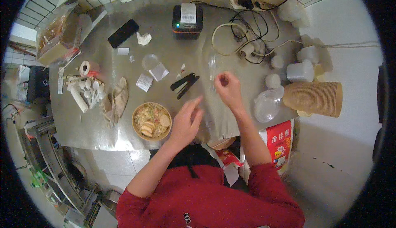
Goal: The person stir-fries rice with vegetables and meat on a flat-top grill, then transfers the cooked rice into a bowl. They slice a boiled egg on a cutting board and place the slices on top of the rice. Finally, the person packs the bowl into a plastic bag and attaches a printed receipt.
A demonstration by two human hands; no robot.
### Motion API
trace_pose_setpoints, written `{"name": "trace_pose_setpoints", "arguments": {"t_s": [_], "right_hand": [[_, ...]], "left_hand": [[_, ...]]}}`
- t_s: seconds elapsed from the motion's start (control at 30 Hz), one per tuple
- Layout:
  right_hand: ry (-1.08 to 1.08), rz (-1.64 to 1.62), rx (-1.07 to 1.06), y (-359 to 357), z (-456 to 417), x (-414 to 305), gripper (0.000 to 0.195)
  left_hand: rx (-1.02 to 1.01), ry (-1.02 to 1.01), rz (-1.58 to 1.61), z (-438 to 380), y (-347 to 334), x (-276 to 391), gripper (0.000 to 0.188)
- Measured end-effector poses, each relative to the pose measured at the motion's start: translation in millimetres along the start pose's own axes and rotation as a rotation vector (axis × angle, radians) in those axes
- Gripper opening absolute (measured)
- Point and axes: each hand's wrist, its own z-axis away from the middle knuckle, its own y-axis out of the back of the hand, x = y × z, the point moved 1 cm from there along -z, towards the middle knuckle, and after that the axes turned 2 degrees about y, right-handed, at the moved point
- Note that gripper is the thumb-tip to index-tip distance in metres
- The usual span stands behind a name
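Observation:
My left hand (185, 121) hovers just right of a paper bowl of food (151, 121), its fingers apart and slightly blurred, with nothing in it. Sliced pieces lie on top of the food in the bowl. A black stapler (185, 85) lies splayed beyond my left hand. My right hand (228, 89) is over the middle of the metal table, fingers curled towards the thumb. Beside it runs a faint strip of clear plastic film (213, 65); whether the fingers pinch it, I cannot tell.
Paper bowls are stacked (312, 99) at the right edge, beside clear plastic lids (266, 106). Cables (247, 36) tangle behind a label printer (187, 24)'s right side. Left are plastic spoons (89, 93), a crumpled brown bag (117, 101), a tape roll (89, 68) and a phone (123, 33).

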Motion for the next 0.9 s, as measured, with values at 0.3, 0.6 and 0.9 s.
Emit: {"name": "trace_pose_setpoints", "arguments": {"t_s": [0.3,0.6,0.9], "right_hand": [[-0.439,-0.638,-0.222,26,53,-34,0.014],[-0.412,-0.464,-0.147,30,50,-23,0.011],[-0.373,-0.476,0.025,24,40,-21,0.007]], "left_hand": [[-0.198,-0.077,0.003,-43,-3,17,0.046],[-0.276,0.078,0.086,-61,-12,19,0.041],[-0.056,0.018,0.158,-80,-35,13,0.042]]}}
